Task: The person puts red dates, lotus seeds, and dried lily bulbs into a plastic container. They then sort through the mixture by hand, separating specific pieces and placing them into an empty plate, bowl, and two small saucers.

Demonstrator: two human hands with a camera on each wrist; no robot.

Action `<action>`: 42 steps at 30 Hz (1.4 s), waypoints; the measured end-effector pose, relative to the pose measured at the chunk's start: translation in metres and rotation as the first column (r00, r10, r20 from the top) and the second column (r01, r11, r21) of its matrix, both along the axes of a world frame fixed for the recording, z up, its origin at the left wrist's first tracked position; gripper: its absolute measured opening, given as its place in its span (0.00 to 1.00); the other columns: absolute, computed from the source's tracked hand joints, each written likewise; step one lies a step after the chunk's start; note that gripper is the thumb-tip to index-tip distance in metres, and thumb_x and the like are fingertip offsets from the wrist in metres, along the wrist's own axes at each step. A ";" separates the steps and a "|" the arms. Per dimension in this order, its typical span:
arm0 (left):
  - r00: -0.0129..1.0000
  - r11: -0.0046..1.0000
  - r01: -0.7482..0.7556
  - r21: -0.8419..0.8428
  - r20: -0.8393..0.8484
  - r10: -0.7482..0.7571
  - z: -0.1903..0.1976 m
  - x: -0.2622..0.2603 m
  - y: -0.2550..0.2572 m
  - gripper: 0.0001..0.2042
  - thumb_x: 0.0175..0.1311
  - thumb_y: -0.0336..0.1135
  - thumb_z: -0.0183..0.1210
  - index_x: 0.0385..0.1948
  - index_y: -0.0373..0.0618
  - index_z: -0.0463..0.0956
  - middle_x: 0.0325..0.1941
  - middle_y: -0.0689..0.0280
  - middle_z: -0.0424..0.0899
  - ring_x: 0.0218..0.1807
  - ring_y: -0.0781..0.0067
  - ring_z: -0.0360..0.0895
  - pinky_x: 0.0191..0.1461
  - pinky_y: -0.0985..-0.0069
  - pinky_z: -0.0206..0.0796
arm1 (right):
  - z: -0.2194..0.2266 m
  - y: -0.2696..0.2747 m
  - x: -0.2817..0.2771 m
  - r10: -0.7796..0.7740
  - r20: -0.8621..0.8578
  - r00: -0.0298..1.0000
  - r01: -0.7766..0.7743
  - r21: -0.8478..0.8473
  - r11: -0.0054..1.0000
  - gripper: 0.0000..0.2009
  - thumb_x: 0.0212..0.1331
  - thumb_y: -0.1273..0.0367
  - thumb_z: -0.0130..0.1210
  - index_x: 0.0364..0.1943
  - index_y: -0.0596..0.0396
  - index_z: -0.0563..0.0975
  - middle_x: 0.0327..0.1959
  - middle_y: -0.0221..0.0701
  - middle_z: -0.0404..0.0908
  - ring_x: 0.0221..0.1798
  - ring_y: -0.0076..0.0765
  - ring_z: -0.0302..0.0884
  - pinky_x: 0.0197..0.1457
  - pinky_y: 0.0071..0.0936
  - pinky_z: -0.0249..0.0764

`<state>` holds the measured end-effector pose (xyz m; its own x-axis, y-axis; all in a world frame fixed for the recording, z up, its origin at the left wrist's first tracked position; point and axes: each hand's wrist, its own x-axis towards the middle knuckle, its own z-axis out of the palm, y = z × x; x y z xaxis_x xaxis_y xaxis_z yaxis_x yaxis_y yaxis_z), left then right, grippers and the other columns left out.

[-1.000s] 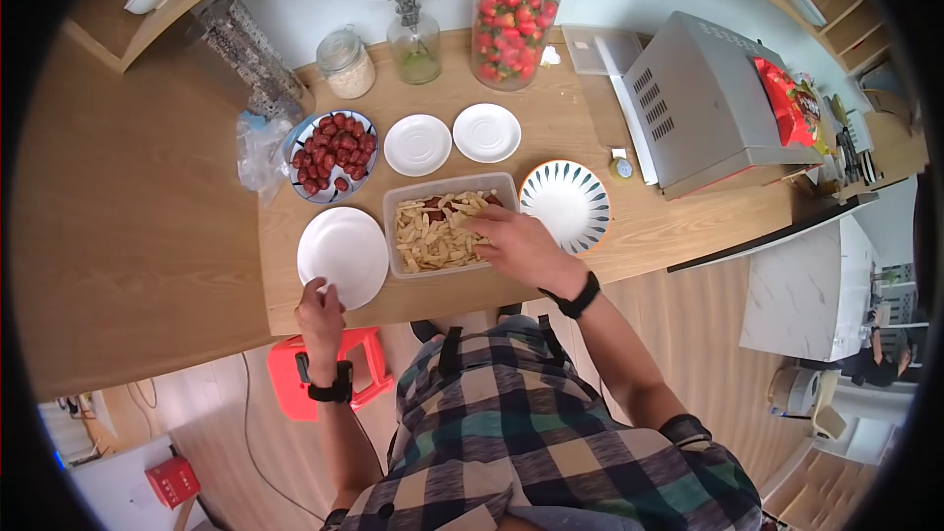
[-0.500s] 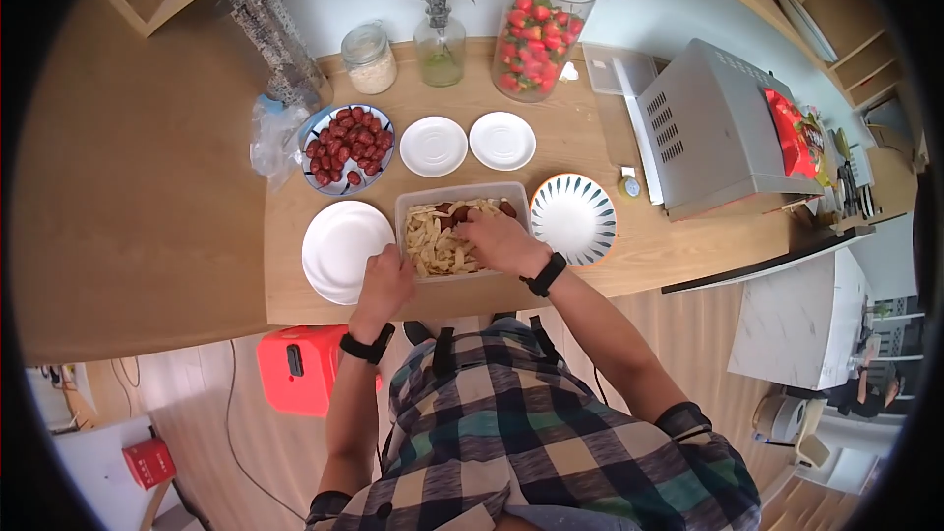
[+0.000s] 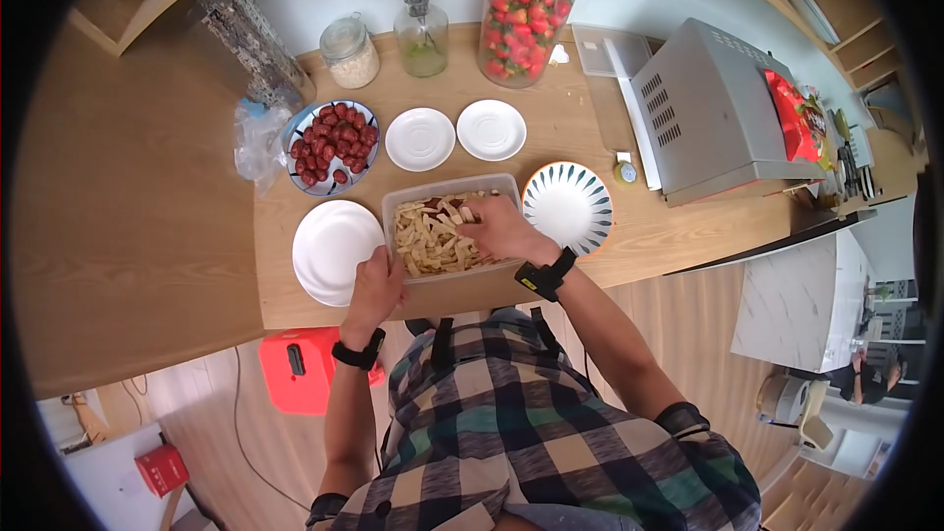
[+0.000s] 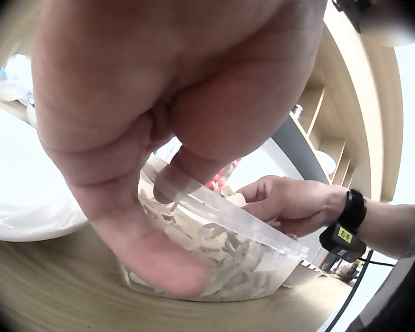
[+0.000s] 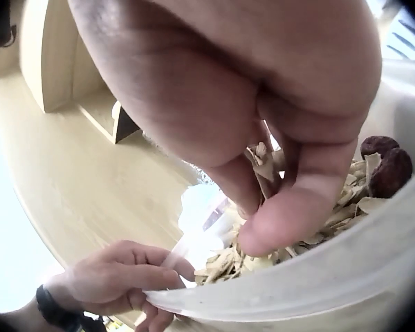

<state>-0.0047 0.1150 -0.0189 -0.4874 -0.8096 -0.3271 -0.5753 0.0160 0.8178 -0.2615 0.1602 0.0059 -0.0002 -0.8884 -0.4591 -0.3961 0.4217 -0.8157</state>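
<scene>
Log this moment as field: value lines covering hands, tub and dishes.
left hand: left hand grips the tub at its near-left side, thumb outside, a finger inside
right hand: right hand pinches pale slices over the tub
tub contents: mostly pale slices, some dark red fruit
left of tub: white plate
right of tub: leaf-patterned dish
beyond tub: two white saucers
far left: blue-rimmed plate, holding dark red fruit

The head view is bright, its edges bent and black. In the left wrist view, glare whitens the plate (image 4: 24, 183); the near fingertip (image 4: 171, 271) seems rather blurred.
</scene>
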 end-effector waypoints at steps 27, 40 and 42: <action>0.999 1.000 -0.020 0.000 -0.041 0.020 -0.011 0.004 0.002 0.10 0.75 0.33 0.48 0.40 0.31 0.71 0.19 0.54 0.81 0.18 0.62 0.82 0.22 0.69 0.74 | -0.013 0.073 -0.113 -0.493 -0.099 0.865 0.495 -0.002 0.869 0.10 0.62 0.69 0.63 0.34 0.66 0.80 0.23 0.33 0.81 0.18 0.24 0.79 0.17 0.23 0.71; 0.995 0.999 -0.054 -0.006 -0.090 0.053 -0.010 0.002 0.006 0.11 0.75 0.33 0.47 0.41 0.32 0.71 0.20 0.54 0.81 0.18 0.63 0.82 0.21 0.69 0.74 | -0.020 0.073 -0.117 -0.471 -0.091 0.877 0.473 -0.008 0.881 0.17 0.62 0.71 0.61 0.53 0.63 0.81 0.29 0.36 0.84 0.21 0.28 0.83 0.22 0.25 0.78; 0.996 0.998 -0.056 0.012 -0.072 0.057 -0.009 0.002 0.005 0.10 0.75 0.33 0.47 0.41 0.32 0.71 0.19 0.54 0.80 0.18 0.63 0.82 0.21 0.69 0.73 | -0.013 0.073 -0.116 -0.465 -0.131 0.875 0.468 -0.010 0.884 0.16 0.62 0.70 0.62 0.53 0.62 0.81 0.29 0.37 0.84 0.22 0.28 0.84 0.24 0.26 0.79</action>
